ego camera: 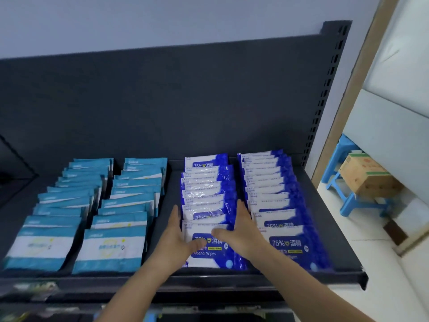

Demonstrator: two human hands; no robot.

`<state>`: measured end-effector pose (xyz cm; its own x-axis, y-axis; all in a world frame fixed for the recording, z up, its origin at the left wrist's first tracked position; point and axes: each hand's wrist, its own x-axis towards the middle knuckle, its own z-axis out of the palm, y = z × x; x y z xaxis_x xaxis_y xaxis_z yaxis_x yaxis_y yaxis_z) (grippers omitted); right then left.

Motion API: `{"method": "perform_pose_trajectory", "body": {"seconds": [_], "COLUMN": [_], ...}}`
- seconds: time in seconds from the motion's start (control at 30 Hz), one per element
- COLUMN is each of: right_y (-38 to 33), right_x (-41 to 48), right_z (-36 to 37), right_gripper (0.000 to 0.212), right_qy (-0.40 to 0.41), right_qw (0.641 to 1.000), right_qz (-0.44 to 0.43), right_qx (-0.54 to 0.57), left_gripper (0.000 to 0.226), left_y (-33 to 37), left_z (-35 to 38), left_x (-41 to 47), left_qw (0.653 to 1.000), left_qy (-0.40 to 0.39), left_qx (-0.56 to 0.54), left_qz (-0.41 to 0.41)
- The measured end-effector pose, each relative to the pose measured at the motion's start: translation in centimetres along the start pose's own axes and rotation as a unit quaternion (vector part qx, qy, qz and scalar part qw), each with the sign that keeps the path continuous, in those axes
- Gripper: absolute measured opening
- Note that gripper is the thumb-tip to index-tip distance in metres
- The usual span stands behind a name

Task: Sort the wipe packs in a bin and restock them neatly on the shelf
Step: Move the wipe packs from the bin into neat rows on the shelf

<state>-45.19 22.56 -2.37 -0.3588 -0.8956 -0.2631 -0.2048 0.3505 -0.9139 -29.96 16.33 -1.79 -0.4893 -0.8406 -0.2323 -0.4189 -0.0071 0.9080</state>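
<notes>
Four rows of wipe packs lay on the dark shelf (329,217): teal packs (92,205) in two rows on the left, blue-and-white packs (274,194) in two on the right. Both hands were open with straight fingers. The left hand (176,233) and right hand (243,231) pressed the sides of the third row's front packs (209,254), thumbs on the foremost one. Farther right, a cardboard box (366,175) sat on a blue stool (347,203).

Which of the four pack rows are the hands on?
The third row from the left, the left-hand dark-blue one: left hand and right hand flank its front packs.
</notes>
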Motion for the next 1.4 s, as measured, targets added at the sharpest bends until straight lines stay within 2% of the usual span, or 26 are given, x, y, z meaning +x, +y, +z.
{"method": "perform_pose_trajectory", "body": {"seconds": [0.07, 0.13, 0.23, 0.37, 0.47, 0.53, 0.63, 0.73, 0.83, 0.93, 1.07, 1.27, 1.4], "right_y": [-0.5, -1.2, -1.5, -2.0, -2.0, -2.0, -1.9, -1.9, -2.2, -2.4, -2.7, -1.9, -1.4], "right_x": [0.3, 0.1, 0.0, 0.3, 0.8, 0.7, -0.1, -1.6, -2.6, -2.6, -1.8, -1.4, -2.0], "right_z": [0.6, 0.9, 1.2, 2.7, 3.5, 3.5, 3.3, 3.4, 3.8, 4.1, 4.6, 4.8, 4.3], "right_gripper": [0.087, 0.084, 0.078, 0.086, 0.092, 0.091, 0.091, 0.1, 0.104, 0.1, 0.091, 0.071, 0.063], "right_qy": [0.014, 0.027, 0.051, 0.077, 0.096, 0.103, 0.097, 0.079, 0.071, 0.074, 0.113, 0.129, 0.079], "right_qw": [0.999, 0.994, 0.987, 0.978, 0.968, 0.965, 0.973, 0.99, 0.995, 0.996, 0.992, 0.99, 0.996], "right_qz": [0.031, 0.051, 0.062, 0.085, 0.09, 0.088, 0.075, 0.059, 0.053, 0.051, 0.034, 0.014, 0.043], "right_qx": [0.042, 0.095, 0.141, 0.175, 0.214, 0.225, 0.198, 0.1, 0.036, -0.007, -0.049, -0.05, 0.007], "left_gripper": [0.091, 0.079, 0.061, 0.065, 0.083, 0.085, 0.085, 0.102, 0.096, 0.093, 0.103, 0.101, 0.095], "left_y": [-0.8, -1.5, -2.2, -2.2, -1.7, -1.5, -1.9, -2.4, -2.2, -2.2, -2.2, -2.5, -2.6], "left_z": [-0.3, -0.8, -1.9, -3.3, -4.1, -4.6, -5.1, -5.6, -5.7, -5.5, -5.5, -5.7, -5.8], "left_x": [0.4, 0.9, 1.6, 2.3, 2.9, 3.0, 2.7, 2.2, 1.2, 0.9, 1.9, 1.9, 1.6], "left_qw": [0.998, 0.992, 0.992, 0.993, 0.991, 0.991, 0.991, 0.992, 0.986, 0.981, 0.981, 0.979, 0.98], "left_qy": [-0.001, 0.002, -0.014, -0.045, -0.06, -0.078, -0.105, -0.12, -0.144, -0.15, -0.122, -0.125, -0.148], "left_qx": [-0.07, -0.124, -0.128, -0.109, -0.12, -0.109, -0.074, -0.022, 0.047, 0.087, 0.114, 0.112, 0.087], "left_qz": [-0.002, -0.018, -0.009, 0.009, 0.004, 0.017, 0.032, 0.027, 0.063, 0.082, 0.098, 0.116, 0.104]}}
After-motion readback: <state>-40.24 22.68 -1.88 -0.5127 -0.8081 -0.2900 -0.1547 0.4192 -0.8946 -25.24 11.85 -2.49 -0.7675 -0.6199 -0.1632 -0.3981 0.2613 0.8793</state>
